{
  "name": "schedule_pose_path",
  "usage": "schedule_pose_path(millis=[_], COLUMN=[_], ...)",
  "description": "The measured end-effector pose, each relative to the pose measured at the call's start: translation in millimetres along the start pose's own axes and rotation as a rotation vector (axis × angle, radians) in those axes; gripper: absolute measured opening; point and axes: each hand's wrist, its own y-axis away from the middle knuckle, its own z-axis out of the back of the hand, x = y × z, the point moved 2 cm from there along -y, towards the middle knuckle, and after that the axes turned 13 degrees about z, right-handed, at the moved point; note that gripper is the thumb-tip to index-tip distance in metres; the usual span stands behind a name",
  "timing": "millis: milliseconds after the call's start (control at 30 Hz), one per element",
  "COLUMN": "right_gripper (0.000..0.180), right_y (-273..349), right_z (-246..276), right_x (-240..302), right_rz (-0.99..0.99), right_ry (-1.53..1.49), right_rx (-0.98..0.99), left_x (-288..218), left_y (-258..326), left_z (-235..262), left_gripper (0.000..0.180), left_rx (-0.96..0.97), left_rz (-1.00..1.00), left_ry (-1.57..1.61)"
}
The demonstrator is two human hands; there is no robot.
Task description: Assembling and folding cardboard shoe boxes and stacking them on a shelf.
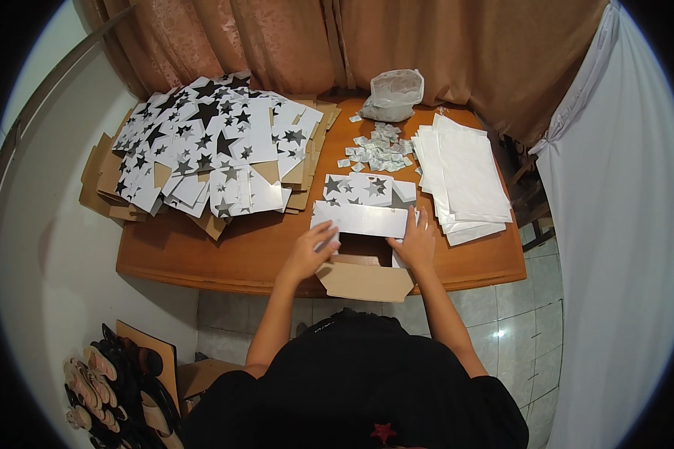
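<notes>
In front of me, at the table's near edge, stands a partly folded cardboard box [362,219], white with black and grey stars outside and brown inside. Its brown flap [367,281] hangs out over the edge toward me, and the inside looks dark. My left hand [314,249] rests against the box's left side with its fingers stretched out. On the opposite side my right hand [418,238] lies along the right flap, fingers extended and apart. Both hands touch the cardboard without wrapping round it.
A large pile of flat star-printed cardboard [202,142] covers the table's left. Small clear packets [382,148] lie beyond the box, below an opened plastic bag [395,93]. White sheets [464,176] are stacked at right. Shoes [97,382] stand on the floor at lower left.
</notes>
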Motion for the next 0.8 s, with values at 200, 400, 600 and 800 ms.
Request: schedule_pose_path(millis=[200, 400, 600, 800], right_gripper=[0.089, 0.088, 0.090, 0.075], right_y=[3, 2, -2, -7], right_z=[-7, -1, 1, -6], right_x=[-6, 0, -6, -24], right_rz=[0.050, 0.026, -0.015, -0.037], right_ry=[0.016, 0.011, -0.088, -0.292], right_rx=[-0.073, -0.066, -0.010, -0.004], left_x=[2, -3, 5, 3], left_y=[1, -1, 5, 22], left_z=[-24, -24, -19, 4], left_gripper=[0.054, 0.064, 0.087, 0.101], left_rx=[0.077, 0.176, 0.266, 0.617], left_rz=[-0.036, 0.028, 0.076, 0.208], left_ry=[-0.498, -0.625, -0.579, -0.552])
